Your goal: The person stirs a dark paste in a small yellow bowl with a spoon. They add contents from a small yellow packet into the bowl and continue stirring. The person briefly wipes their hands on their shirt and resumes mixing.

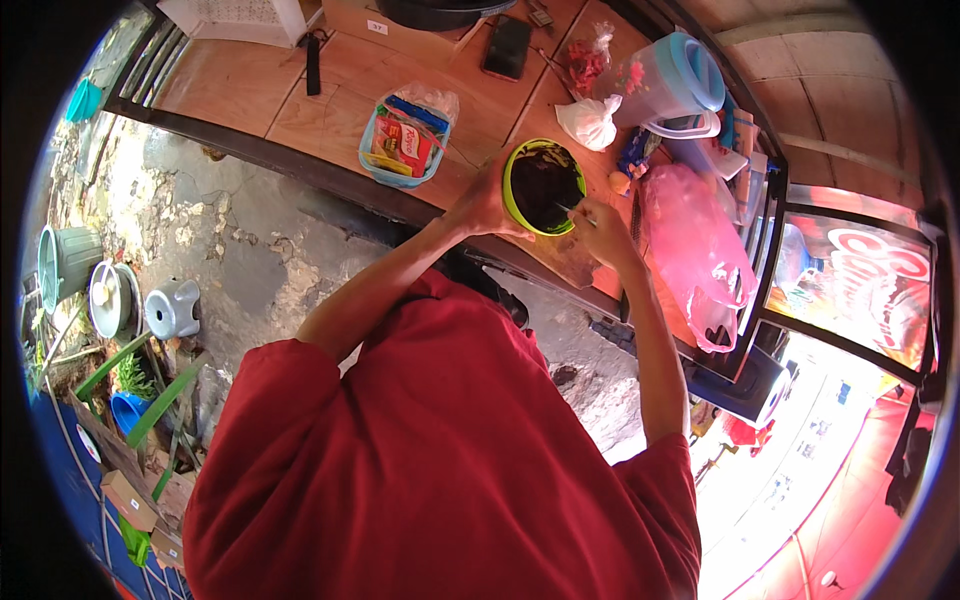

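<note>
A lime-green bowl (512,206) holds a dark brown, nearly black mass, with smears of it up the inner wall. My left hand (486,199) grips the bowl's left side and steadies it over the table. In my right hand (606,232) is a thin metal utensil (568,208), probably a spoon, whose far end is sunk in the dark mass. Beneath the bowl and my right hand lies a worn wooden board (559,262) at the table's near edge.
A light-blue basket (401,180) of seasoning packets stands left of the bowl. Rightward are a tied white bag (592,124), a lidded plastic pitcher (649,79) and a pink plastic bag (694,232). A phone (507,47) lies farther back on the tiled table (345,112).
</note>
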### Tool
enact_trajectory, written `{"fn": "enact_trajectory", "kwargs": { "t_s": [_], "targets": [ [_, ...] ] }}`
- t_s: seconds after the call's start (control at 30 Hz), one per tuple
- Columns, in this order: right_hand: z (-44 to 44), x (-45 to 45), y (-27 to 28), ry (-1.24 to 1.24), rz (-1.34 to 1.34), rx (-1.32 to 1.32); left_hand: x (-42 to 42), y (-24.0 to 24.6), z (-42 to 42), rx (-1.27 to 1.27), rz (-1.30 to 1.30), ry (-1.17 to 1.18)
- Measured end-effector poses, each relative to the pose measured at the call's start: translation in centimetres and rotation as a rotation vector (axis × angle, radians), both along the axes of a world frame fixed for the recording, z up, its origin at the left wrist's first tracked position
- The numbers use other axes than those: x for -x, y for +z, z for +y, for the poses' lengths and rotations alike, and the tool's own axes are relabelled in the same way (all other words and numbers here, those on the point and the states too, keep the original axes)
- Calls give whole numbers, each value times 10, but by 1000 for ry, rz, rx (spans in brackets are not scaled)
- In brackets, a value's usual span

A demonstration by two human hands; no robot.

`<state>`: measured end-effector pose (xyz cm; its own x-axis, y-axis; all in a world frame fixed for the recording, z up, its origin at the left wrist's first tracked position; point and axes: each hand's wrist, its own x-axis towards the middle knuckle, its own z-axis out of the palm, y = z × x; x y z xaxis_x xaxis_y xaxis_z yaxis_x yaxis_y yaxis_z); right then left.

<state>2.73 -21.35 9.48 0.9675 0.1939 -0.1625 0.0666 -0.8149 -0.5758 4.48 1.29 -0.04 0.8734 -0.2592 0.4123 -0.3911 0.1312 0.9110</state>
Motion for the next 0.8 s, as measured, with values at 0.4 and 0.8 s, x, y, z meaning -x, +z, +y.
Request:
{"fn": "enact_trajectory", "kwargs": {
  "t_s": [0.4, 0.8],
  "targets": [
    [-39, -40, 22, 378, 42, 436, -7, 28, -8, -242, 96, -81],
    [-66, -85, 12, 676, -171, 430, 28, 20, -32, -305, 85, 217]
  ]
}}
